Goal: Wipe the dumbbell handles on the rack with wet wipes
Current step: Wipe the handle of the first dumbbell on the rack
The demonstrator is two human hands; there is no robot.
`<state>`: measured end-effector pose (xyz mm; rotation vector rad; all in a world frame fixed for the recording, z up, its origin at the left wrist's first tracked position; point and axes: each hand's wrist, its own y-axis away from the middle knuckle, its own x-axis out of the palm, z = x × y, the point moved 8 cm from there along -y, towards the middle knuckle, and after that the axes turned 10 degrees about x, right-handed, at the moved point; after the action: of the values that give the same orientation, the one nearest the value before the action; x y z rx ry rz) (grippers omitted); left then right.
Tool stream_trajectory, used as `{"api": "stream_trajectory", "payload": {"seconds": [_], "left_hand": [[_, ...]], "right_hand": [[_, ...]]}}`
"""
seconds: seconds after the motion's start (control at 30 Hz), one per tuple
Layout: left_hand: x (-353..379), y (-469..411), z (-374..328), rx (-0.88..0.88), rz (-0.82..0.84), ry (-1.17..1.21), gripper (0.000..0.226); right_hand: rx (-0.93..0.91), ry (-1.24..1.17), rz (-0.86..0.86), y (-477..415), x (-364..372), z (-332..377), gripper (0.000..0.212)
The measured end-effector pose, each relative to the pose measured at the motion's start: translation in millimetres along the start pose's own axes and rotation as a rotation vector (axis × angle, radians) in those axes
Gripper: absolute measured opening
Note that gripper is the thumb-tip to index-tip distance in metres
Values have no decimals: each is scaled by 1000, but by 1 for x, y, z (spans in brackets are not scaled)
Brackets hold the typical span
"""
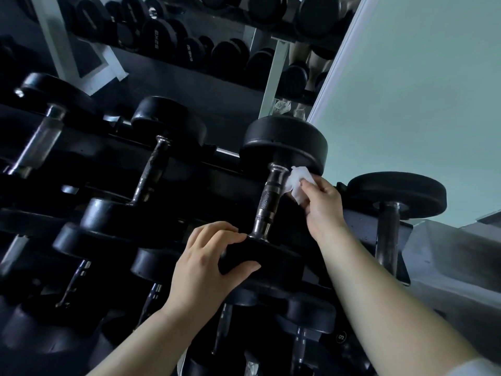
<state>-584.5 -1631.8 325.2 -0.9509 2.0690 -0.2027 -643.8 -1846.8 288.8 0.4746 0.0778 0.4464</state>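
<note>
On a dim gym's rack point(360, 221): pinching a wipe point(299, 183) against the upper end of one handle point(267, 198) with the right hand point(324, 204), gripping that dumbbell's near head point(260, 263) with the left hand point(206, 264); apparently leaving other handles point(151, 172) waiting.

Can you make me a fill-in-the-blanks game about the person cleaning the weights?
1. The right hand pinches a white ____ beside the top of the metal handle.
2. The left hand grips the near end of the same ____.
3. The round ends of the weights are coloured ____.

Missing words: wipe; dumbbell; black.
</note>
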Motion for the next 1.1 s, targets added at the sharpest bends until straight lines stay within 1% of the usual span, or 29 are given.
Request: {"api": "stream_trajectory", "payload": {"seconds": [0.03,0.13,0.23,0.3,0.37,0.43,0.47,0.5,0.53,0.6,0.63,0.67,0.73,0.8,0.93,1.0,1.1], "left_hand": [[0,0,0,-2,-1,-2,35],[0,-1,0,-2,5,-13,35],[0,-1,-1,2,9,-6,36],[0,-1,0,6,4,1,36],[0,-1,0,11,3,3,36],[1,-1,2,7,7,14,35],[2,-1,2,4,10,24,35],[2,-1,3,1,10,34,35],[2,-1,3,-3,12,41,35],[3,0,3,-7,20,51,35],[3,0,3,-6,21,54,35],[3,0,3,-4,20,55,35],[2,-1,3,3,14,49,35],[2,-1,3,2,12,49,35],[2,-1,2,8,13,53,35],[3,0,3,7,23,54,35],[2,-1,3,8,27,61,34]], "right_hand": [[59,-85,-12,0,-1,-5,19],[107,-35,-60,-3,5,-18,13],[172,-33,32,-4,27,-24,10],[161,-54,40,-3,30,-23,7],[87,-59,-33,0,18,-17,14],[-65,74,-100,6,4,-6,15],[-199,196,-116,11,2,5,14],[-400,354,-125,20,6,20,13],[-649,526,-133,32,16,37,12],[-1107,826,-70,50,44,44,11],[-1271,952,-27,53,57,38,14],[-1367,1062,9,51,66,31,18],[-1417,1196,28,46,75,25,23],[-1425,1210,95,48,79,24,25],[-1401,1153,422,65,80,6,24],[-1430,1183,521,73,76,-6,18],[-1466,1250,676,80,76,-10,26]]}}
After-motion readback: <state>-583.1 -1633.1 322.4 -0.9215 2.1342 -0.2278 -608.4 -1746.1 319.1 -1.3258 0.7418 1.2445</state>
